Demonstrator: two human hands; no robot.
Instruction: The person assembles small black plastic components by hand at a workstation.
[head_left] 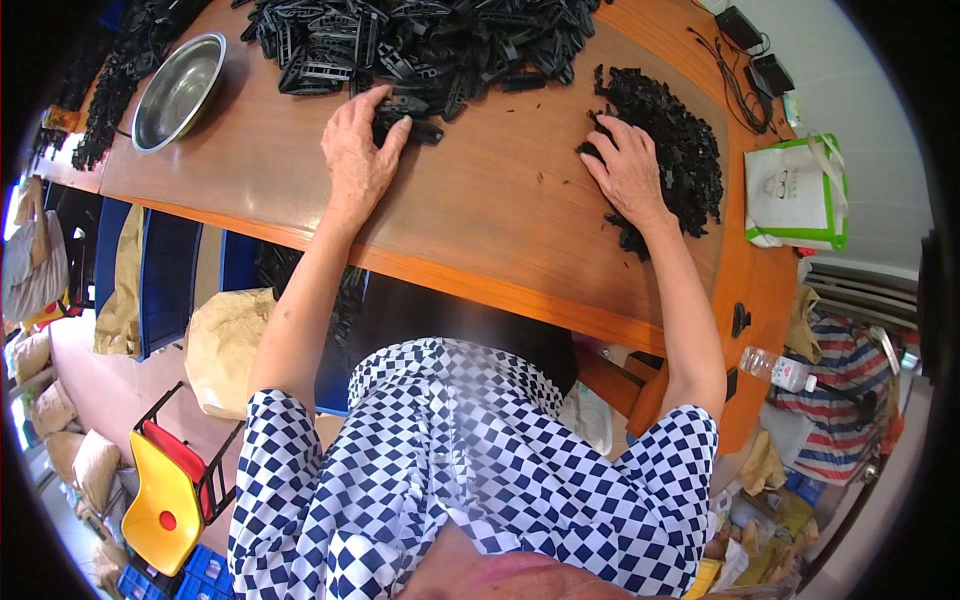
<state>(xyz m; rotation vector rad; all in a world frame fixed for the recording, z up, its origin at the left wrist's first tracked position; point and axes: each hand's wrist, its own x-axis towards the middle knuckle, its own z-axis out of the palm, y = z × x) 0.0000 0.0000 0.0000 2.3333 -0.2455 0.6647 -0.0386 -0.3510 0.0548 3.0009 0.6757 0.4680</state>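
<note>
Two bare hands are showing on my remote feed, both over the wooden table (480, 220), upper half of frame. L hand (358, 155) is resting upper centre-left, thumb & fingers arching around an elongated black plastic part (427, 133) & nearby pcs at the lower edge of a large heap of black slotted plastic parts (440, 40), top centre. I'm seeing thumb & fingers set apart, but can't tell if they're actually gripping. R hand (630, 170) is lying upper right, palm down, on the left side of a pile of small black plastic pcs (690, 140). Its fingers are curling at the pile's edge; tips aren't showing clearly, so can't tell whether it's pinching any. A few loose bits are lying on the tabletop btwn the two hands.

A shiny metal bowl (180, 92) is sitting upper left. Far upper right I'm getting a black power adapter (740, 28) w/ cables; below, a white tote bag w/ green trim (790, 195). Lower down on the right, a clear plastic bottle (775, 368) is lying on its side. Lower left, a yellow-and-red chair (160, 495) is standing on the floor.
</note>
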